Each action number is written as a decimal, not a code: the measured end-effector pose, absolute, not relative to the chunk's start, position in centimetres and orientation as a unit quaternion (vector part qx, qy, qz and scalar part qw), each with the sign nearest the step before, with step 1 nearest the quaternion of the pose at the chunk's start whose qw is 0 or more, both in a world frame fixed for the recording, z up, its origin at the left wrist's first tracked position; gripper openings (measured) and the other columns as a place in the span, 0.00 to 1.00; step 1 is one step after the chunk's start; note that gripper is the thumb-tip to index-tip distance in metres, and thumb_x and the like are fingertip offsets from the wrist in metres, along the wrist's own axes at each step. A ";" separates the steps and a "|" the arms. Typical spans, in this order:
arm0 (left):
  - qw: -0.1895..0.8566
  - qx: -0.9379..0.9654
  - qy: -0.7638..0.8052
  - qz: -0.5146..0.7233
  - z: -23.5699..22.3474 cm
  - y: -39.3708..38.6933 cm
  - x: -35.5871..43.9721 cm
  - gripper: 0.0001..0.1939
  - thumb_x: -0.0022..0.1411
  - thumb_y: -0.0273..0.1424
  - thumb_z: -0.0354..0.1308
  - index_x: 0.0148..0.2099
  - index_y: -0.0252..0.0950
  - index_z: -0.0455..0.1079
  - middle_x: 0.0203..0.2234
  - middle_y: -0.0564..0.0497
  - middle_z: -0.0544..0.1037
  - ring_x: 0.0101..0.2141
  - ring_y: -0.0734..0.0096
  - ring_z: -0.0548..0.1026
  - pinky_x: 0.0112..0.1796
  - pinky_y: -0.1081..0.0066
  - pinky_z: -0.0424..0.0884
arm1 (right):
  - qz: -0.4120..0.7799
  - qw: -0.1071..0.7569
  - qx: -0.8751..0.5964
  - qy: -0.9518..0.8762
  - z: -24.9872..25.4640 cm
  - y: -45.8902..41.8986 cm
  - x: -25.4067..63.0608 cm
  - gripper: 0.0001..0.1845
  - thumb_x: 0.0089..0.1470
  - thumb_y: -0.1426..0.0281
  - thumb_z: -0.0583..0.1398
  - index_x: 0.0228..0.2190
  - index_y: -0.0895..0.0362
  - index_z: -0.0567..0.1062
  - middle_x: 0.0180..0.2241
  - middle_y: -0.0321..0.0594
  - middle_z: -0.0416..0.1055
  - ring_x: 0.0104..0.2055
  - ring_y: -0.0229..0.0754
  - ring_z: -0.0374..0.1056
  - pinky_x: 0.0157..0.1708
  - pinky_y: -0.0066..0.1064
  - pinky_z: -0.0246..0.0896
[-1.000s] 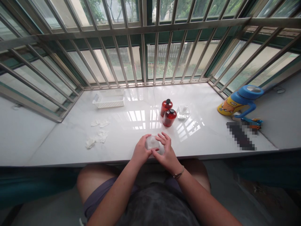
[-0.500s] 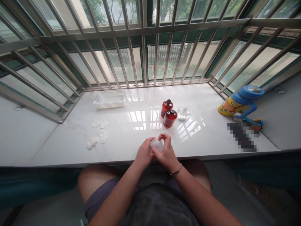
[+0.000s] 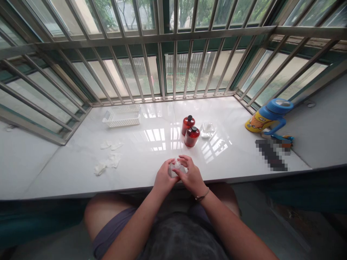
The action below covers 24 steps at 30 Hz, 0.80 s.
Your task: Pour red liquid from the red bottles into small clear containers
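Close to the table's front edge, a small clear glass container (image 3: 173, 172) with a round, knob-like top (image 3: 178, 164) sits between my two hands. My left hand (image 3: 165, 176) is wrapped round its left side. My right hand (image 3: 191, 177) curls about it from the right, thumb and fingers at the knob-like top; whether the top is a separate piece I cannot tell. Just beyond my hands stand two red bottles with black caps, the nearer red bottle (image 3: 192, 138) and the farther one (image 3: 187, 124). Beside them is another clear, angular glass piece (image 3: 207, 130).
A white perforated basket (image 3: 123, 121) stands at the back left of the white table (image 3: 67, 173). Crumpled white tissues or gloves (image 3: 108, 163) lie nearer on the left. At the right are a blue and yellow flask (image 3: 267, 116) and a blurred-out dark object (image 3: 271, 155). Metal bars (image 3: 175, 68) enclose the back.
My right fingers have spread and shifted up around the top, and the round knob-like top shows more plainly. The view has moved slightly to the right.
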<state>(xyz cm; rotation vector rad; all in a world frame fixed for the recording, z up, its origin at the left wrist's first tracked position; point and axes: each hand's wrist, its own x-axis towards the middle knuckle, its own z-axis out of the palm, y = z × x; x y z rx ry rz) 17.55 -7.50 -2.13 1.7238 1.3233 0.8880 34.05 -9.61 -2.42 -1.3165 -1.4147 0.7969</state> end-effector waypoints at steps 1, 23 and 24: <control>0.380 0.673 0.528 0.352 -2.3 -7.7 17.8 0.33 0.53 0.28 0.73 0.61 0.41 0.69 0.56 0.45 0.80 0.57 0.52 0.79 0.61 0.53 0.74 | 0.333 0.505 -0.552 -0.575 -2.4 -9.5 34.1 0.31 0.59 0.62 0.72 0.58 0.50 0.70 0.53 0.47 0.81 0.56 0.53 0.80 0.60 0.50 0.75; 0.245 0.784 0.406 0.401 4.4 -10.0 16.3 0.30 0.67 0.34 0.71 0.67 0.43 0.66 0.65 0.39 0.75 0.65 0.48 0.75 0.64 0.46 0.74 | 0.186 0.462 -0.668 -0.553 -1.0 -8.6 41.9 0.33 0.58 0.50 0.71 0.57 0.50 0.71 0.50 0.47 0.83 0.55 0.56 0.80 0.57 0.51 0.73; 0.208 0.790 0.386 0.429 6.2 -10.4 15.5 0.24 0.69 0.32 0.69 0.63 0.42 0.70 0.62 0.39 0.77 0.62 0.50 0.76 0.61 0.48 0.77 | 0.172 0.462 -0.682 -0.541 -0.9 -8.3 43.0 0.33 0.58 0.49 0.70 0.57 0.50 0.70 0.51 0.47 0.83 0.55 0.56 0.80 0.57 0.50 0.73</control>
